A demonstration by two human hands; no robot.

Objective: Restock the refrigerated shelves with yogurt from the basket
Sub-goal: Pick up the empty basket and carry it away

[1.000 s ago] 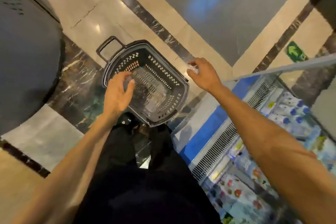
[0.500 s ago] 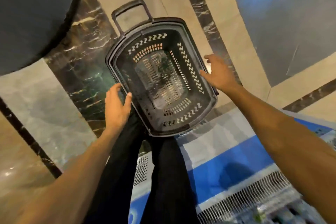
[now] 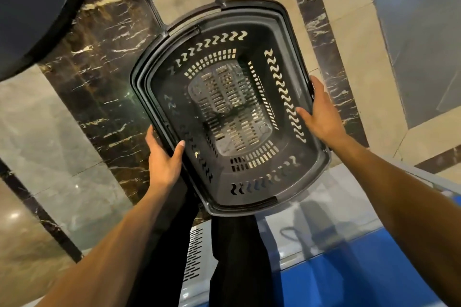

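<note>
A dark grey plastic basket (image 3: 264, 20) with slotted walls fills the middle of the head view, its pull handle pointing up and away. Nothing lies inside it; the slotted floor shows bare. My left hand (image 3: 163, 159) grips the basket's left rim, thumb inside the wall and fingers under the edge. On the opposite side my right hand (image 3: 320, 113) grips the right rim, thumb inside and fingers wrapped round the outside. No yogurt is in view.
Below the basket are my dark trousers (image 3: 239, 262). The blue and grey front edge of the refrigerated case (image 3: 361, 264) runs along the bottom right. A large dark rounded object (image 3: 32, 7) fills the top left. Marble floor (image 3: 82, 97) lies all round.
Both hands have closed onto the basket's rims; before, they hovered beside it. The basket now sits larger and closer in view, and the shelves with products have left the frame.
</note>
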